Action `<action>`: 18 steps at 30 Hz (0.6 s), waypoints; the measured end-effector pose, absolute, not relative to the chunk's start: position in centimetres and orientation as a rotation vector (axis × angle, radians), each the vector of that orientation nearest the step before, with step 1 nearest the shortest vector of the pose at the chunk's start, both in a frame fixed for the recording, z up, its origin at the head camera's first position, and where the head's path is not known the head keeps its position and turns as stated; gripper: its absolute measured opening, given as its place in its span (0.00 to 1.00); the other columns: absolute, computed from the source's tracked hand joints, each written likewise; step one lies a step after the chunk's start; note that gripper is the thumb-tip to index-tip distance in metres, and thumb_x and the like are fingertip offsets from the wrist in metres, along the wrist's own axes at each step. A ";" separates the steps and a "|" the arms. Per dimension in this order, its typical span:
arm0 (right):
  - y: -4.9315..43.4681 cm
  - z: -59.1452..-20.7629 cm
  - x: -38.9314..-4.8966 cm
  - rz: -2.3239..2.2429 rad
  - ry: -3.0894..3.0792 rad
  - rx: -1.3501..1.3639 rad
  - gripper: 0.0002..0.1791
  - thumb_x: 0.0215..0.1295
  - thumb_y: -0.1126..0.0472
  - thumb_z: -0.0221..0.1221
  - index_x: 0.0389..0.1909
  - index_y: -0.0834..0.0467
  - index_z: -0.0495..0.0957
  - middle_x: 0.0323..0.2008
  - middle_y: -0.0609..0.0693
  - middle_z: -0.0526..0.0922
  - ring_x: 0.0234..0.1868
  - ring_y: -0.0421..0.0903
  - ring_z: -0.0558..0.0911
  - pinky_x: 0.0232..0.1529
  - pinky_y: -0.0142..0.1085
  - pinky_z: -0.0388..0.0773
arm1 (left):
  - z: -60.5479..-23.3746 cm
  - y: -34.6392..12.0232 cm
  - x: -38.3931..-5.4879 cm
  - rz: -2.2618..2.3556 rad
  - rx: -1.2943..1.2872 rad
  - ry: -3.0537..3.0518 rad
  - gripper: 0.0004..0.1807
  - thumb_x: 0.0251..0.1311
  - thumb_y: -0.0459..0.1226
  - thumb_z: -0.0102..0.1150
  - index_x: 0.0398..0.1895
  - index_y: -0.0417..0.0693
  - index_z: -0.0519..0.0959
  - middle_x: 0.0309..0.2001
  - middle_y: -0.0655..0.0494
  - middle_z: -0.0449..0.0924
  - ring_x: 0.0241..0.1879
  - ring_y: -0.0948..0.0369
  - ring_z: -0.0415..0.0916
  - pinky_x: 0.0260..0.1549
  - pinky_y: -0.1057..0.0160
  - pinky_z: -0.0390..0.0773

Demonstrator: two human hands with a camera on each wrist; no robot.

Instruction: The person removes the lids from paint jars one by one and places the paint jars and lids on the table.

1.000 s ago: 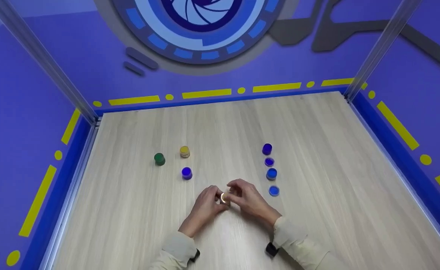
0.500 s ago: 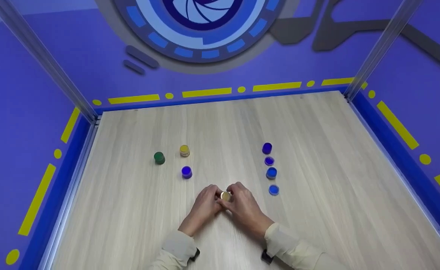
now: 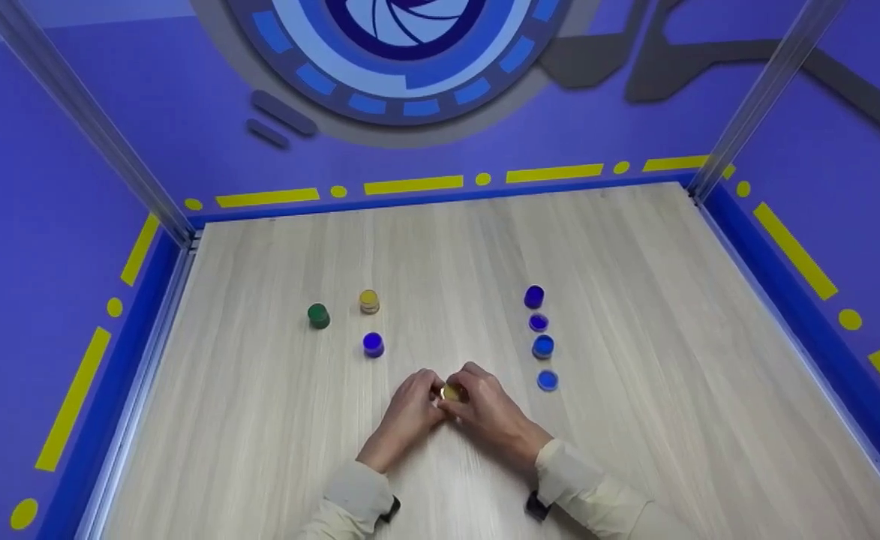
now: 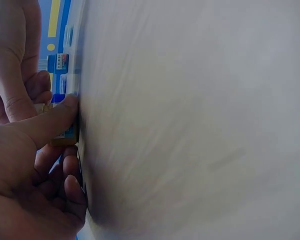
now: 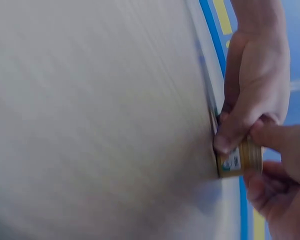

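Both hands meet at a small yellow-ochre paint jar that stands upright on the table near its front middle. My left hand grips the jar's body, its thumb across the printed label in the right wrist view. The fingers and thumb of my right hand pinch round the jar's top. Fingers cover much of the jar in every view. In the left wrist view, its lower edge shows under the left thumb.
Left of the hands stand a green jar, a yellow jar and a purple jar. On the right, a purple jar, a purple lid, a blue jar and a blue lid form a column. Panels enclose the table.
My right hand has moved left and closed in on the jar's top, and its fingers have shifted slightly round it since. The left hand stays in place, and the other jars have not moved.
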State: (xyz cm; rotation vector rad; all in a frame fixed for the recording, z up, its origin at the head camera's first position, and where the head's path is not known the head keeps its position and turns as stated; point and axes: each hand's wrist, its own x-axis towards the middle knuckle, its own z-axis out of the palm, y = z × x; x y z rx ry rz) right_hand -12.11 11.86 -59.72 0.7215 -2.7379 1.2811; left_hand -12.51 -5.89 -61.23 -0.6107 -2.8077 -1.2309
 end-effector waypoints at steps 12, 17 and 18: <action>13.9 -60.3 -14.0 1.462 -2.696 1.097 0.18 0.65 0.62 0.71 0.55 0.59 0.86 0.46 0.49 0.81 0.46 0.43 0.80 0.48 0.36 0.79 | -61.2 -5.7 -12.5 -1.201 -0.544 -2.894 0.18 0.50 0.34 0.79 0.33 0.45 0.75 0.31 0.59 0.72 0.33 0.64 0.65 0.34 0.63 0.68; 14.2 -60.3 -14.3 1.494 -2.702 1.153 0.20 0.67 0.62 0.69 0.59 0.58 0.84 0.49 0.51 0.81 0.49 0.47 0.81 0.51 0.37 0.78 | -61.3 -5.7 -12.6 -1.178 -0.569 -2.868 0.18 0.50 0.35 0.80 0.33 0.43 0.75 0.31 0.58 0.73 0.33 0.63 0.66 0.34 0.62 0.70; 14.2 -60.3 -14.3 1.487 -2.701 1.145 0.20 0.67 0.61 0.69 0.59 0.58 0.84 0.49 0.52 0.81 0.48 0.47 0.81 0.50 0.37 0.78 | -61.2 -5.7 -12.6 -1.184 -0.567 -2.869 0.18 0.50 0.35 0.80 0.33 0.43 0.75 0.31 0.58 0.73 0.33 0.63 0.66 0.34 0.62 0.70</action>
